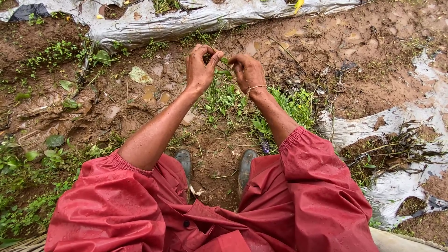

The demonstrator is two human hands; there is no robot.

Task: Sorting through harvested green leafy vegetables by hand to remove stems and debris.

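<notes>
You are crouched over wet, muddy ground with both arms stretched out ahead of you, the red rain-jacket sleeves (112, 205) pushed up to your elbows. Your left hand (199, 69) is raised with the fingers curled in, thumb and forefinger pinched together at the top around something small and dark; it is too small to make out exactly, but it looks like a bit of green stem (223, 61). Your right hand (247, 72) sits just beside it, to the right, fingers bent inward and closed on the other end of that same sprig, which bridges the narrow gap between the two hands. A thin string or band (255, 87) circles your right wrist.

The sprig hangs above a clump of green weeds (224, 98) growing in the mud directly under your hands, and that clump spreads on to the right and nearer you, towards your right forearm. Your two dark rubber boots (185, 161) stand near you, between your knees, on bare brown soil.

Far from you, a strip of silver plastic mulch sheet (186, 21) runs across the top of the scene, crumpled and soiled. Another torn piece of the same sheeting (396, 123) lies to the right, with dry twigs (396, 149) piled on it. To the left, low green plants and scattered leaves (51, 53) dot the mud, and small puddles (156, 95) sit just left of your left wrist.
</notes>
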